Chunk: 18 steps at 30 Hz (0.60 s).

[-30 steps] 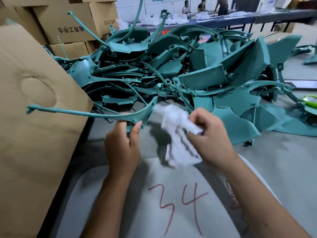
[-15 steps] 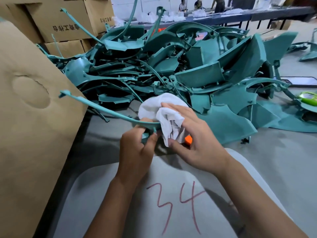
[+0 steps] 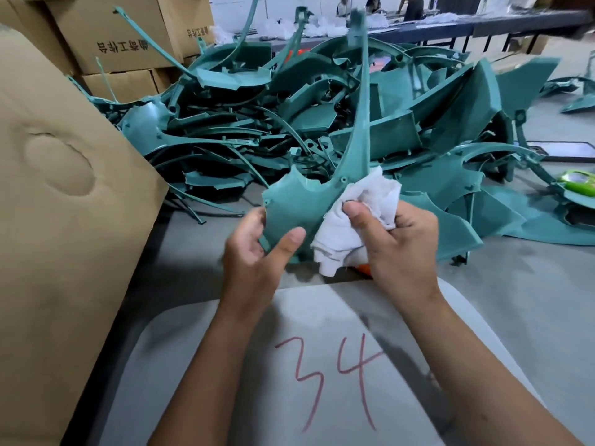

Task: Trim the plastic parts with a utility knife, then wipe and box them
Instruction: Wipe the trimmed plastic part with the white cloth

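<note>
Grey worktable (image 3: 531,300) at frame centre, heaped teal parts (image 3: 322,101) behind and cardboard box (image 3: 64,220) at left. Held just above it: teal plastic part (image 3: 299,207), broad base pinched by left hand (image 3: 254,249), thumb on its face, and wiped with white rag (image 3: 363,207) bunched in clenched right hand (image 3: 396,246). Probably light, thin, springy and smooth, so best gripped at the wide base; long axis near upright, slender arm pointing to upper centre.

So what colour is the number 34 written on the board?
Red. The 34 shows clearly in the head view.
</note>
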Each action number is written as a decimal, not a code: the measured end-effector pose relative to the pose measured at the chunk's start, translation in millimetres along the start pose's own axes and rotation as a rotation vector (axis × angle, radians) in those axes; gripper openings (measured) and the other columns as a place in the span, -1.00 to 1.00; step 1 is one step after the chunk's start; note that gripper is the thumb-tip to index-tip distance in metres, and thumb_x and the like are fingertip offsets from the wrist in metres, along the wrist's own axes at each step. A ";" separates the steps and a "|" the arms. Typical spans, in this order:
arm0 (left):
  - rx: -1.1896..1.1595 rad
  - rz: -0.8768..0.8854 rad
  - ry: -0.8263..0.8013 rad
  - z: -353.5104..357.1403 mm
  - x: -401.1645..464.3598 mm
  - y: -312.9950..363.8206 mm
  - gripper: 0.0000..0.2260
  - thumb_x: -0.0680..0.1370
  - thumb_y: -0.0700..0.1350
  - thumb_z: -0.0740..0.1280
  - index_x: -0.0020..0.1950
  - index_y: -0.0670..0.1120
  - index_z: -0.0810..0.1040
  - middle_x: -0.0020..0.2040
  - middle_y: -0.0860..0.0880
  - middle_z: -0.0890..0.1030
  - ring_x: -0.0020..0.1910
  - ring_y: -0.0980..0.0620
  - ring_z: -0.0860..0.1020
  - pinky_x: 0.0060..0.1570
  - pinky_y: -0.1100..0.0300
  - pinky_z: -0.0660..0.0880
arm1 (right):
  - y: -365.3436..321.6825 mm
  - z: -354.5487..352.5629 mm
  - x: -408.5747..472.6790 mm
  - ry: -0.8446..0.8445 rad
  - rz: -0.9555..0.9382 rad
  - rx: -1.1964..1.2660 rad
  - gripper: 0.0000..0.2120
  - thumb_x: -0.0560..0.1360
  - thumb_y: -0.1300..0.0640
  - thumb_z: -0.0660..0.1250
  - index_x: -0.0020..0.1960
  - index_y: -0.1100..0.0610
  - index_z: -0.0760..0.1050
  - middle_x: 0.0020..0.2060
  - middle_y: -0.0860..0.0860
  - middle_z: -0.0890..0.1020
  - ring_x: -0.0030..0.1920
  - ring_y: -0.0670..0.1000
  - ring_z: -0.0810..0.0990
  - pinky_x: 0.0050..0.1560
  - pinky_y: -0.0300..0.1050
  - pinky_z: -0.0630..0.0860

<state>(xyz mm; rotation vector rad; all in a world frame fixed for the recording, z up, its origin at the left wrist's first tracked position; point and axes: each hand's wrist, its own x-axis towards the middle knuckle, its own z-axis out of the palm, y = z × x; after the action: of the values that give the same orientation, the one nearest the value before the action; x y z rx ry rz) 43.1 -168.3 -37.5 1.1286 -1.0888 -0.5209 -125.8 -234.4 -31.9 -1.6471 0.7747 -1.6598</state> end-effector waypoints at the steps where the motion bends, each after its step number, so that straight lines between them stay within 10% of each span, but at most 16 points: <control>1: 0.025 0.021 -0.010 3.6 -3.3 0.3 -0.76 0.54 -0.15 0.46 0.20 -0.07 0.63 0.08 0.03 0.74 0.07 0.07 0.70 0.03 0.26 0.57 | -0.5 0.6 -0.1 -0.003 0.005 -0.001 -0.67 0.55 0.04 0.48 -0.35 0.08 0.52 -0.44 -0.16 0.47 -0.37 -0.22 0.40 -0.37 -0.25 0.38; 5: 0.006 0.105 0.095 10.7 -9.4 6.4 -0.87 0.62 -0.18 0.40 0.12 0.01 0.69 0.04 0.07 0.75 0.03 0.08 0.71 -0.01 0.30 0.59 | 0.5 4.8 -0.9 0.008 0.105 0.040 -0.61 0.55 -0.06 0.42 -0.37 0.08 0.45 -0.42 -0.11 0.42 -0.35 -0.10 0.40 -0.42 -0.02 0.43; 18: 0.037 0.078 0.319 1.4 -0.1 -0.9 -0.95 0.65 -0.14 0.37 0.04 -0.09 0.63 -0.02 0.05 0.73 -0.03 0.06 0.67 0.01 0.11 0.62 | 5.0 17.0 -13.7 -0.128 0.080 -0.154 -0.43 0.60 0.11 0.46 -0.39 -0.06 0.15 -0.48 -0.14 0.18 -0.40 -0.12 0.15 -0.39 -0.24 0.14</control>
<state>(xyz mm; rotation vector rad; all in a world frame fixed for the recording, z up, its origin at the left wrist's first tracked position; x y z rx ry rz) 41.9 -169.2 -38.3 1.1515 -0.8625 -0.2487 -108.7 -225.8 -43.6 -1.7848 0.9108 -1.4552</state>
